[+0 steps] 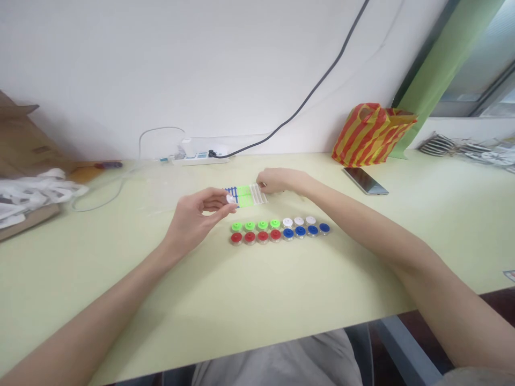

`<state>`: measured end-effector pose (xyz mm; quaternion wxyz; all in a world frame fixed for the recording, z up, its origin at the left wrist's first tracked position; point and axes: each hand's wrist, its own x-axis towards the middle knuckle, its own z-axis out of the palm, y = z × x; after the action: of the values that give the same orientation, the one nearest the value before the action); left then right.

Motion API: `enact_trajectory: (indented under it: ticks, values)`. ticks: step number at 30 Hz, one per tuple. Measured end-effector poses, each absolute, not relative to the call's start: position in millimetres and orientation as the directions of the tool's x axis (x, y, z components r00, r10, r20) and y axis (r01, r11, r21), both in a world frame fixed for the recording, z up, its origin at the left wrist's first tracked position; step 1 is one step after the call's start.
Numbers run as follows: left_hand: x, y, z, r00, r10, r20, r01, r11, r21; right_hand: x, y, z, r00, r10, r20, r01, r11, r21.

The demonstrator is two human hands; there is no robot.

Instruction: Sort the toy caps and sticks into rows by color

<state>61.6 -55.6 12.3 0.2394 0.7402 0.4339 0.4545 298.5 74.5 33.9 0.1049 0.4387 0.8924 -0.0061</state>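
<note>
My left hand (193, 214) pinches a small white-topped round piece (230, 198) between thumb and fingers, just above the table. Beyond it lies a flat group of thin plastic strips: blue strips (232, 191) on the left, partly behind my left fingers, bright green strips (244, 196) in the middle, white strips (258, 194) on the right. My right hand (276, 180) is closed at the upper end of the white strips; what its fingertips hold is hidden. Nearer me stand two rows of round pieces, with green tops (250, 225), white tops (299, 221), red tops (250, 236) and blue tops (300, 231).
A power strip (199, 157) with a black cable (308, 96) lies along the wall. A phone (365, 180) and a red-yellow striped bag (368, 136) sit back right. White straps (38, 195) and a cardboard box (30, 139) occupy the left.
</note>
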Motion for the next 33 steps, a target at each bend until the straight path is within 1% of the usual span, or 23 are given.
enact_trajectory:
  ticks: [5,18,28,33]
  values:
    - [62.2,-56.5,13.3,0.206,0.859,0.469,0.430,-0.510,0.745,298.1,76.2,31.9,-0.606,0.776,-0.172,0.776,0.625,0.085]
    - [62.3,-55.8,12.8,0.207,0.863,0.460,0.431,-0.503,0.750,299.1,78.8,31.5,-0.594,0.782,-0.189,0.786,0.614,0.072]
    - [63.3,-56.9,14.0,0.198,0.865,0.461,0.444,-0.499,0.744,298.7,80.9,28.1,-0.596,0.785,-0.172,0.785,0.614,0.085]
    - [63.5,-57.2,14.4,0.203,0.870,0.449,0.435,-0.491,0.755,300.1,76.3,32.3,-0.574,0.800,-0.175,0.803,0.592,0.073]
